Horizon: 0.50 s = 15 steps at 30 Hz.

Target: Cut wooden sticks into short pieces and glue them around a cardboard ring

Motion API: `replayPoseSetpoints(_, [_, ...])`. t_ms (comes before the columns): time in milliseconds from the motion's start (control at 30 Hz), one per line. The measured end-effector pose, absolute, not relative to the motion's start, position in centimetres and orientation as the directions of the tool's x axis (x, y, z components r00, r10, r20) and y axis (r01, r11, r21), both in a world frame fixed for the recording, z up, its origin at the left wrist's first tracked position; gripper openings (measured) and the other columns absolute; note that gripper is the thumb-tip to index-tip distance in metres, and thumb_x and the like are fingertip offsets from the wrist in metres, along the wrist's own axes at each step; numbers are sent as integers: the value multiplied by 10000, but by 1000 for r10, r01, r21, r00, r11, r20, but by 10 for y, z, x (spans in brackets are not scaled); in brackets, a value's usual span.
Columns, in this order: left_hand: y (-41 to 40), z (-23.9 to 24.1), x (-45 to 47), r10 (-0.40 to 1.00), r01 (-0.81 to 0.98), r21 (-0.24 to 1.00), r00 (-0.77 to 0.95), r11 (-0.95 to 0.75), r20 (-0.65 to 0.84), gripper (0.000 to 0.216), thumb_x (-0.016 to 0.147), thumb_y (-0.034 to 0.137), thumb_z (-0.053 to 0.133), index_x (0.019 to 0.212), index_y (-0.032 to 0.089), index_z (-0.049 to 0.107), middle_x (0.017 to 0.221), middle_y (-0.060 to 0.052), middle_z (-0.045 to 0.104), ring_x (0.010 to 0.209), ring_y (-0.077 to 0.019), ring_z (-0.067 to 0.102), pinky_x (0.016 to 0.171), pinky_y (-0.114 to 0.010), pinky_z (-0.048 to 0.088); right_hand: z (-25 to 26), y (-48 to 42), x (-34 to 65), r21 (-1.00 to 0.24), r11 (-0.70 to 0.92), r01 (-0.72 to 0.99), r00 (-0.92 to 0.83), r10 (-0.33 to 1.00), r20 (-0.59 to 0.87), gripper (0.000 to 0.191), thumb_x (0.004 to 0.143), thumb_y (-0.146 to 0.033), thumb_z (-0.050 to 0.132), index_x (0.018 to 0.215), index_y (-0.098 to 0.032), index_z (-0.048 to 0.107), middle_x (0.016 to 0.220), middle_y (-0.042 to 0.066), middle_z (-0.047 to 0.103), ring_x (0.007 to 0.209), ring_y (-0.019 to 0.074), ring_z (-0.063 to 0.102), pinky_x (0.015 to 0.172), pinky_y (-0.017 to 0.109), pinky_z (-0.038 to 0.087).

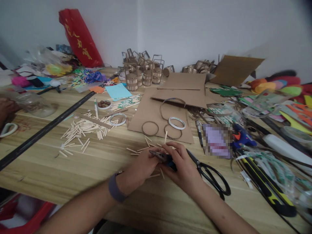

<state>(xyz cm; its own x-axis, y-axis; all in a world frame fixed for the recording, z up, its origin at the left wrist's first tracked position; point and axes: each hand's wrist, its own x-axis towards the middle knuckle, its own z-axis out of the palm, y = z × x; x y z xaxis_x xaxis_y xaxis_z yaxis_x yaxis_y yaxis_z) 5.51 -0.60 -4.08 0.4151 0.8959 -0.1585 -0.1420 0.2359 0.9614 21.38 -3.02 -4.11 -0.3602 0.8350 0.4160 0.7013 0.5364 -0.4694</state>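
My right hand is closed round a pair of pliers with dark jaws pointing left and a dark blue grip. My left hand, with a grey band at its wrist, is curled close against the pliers; its fingertips are hidden, so I cannot make out what it holds. A short wooden stick stands up by my right fingertips. Several more sticks lie on the table around both hands. Black-handled scissors lie beside my right hand. Two thin brown rings and a white tape roll rest on cardboard beyond.
A pile of sticks lies left, near another tape roll and a dark strip. Small woven baskets stand at the back. A yellow-black utility knife lies right. Another person's hand is at the far left by a plastic jar.
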Motion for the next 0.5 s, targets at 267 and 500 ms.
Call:
replayPoseSetpoints(267, [-6, -31, 53, 927, -235, 954, 363, 187, -92, 305, 823, 460, 608, 812, 155, 614, 854, -36, 662, 883, -171, 613, 845, -291, 471, -21, -23, 217, -941, -57, 334, -130, 986, -106, 297, 727, -457, 681, 777, -189, 565, 628, -18, 549, 580, 141, 509, 554, 271, 437])
replayPoseSetpoints(500, [-11, -36, 60, 821, -288, 864, 528, 413, -216, 414, 727, 536, 684, 819, 152, 559, 706, 4, 576, 499, -93, 524, 491, -246, 477, -29, -30, 205, -800, -555, -228, -429, 795, -429, 328, 582, -314, 812, 749, -177, 565, 613, -49, 557, 533, 88, 523, 523, 208, 434])
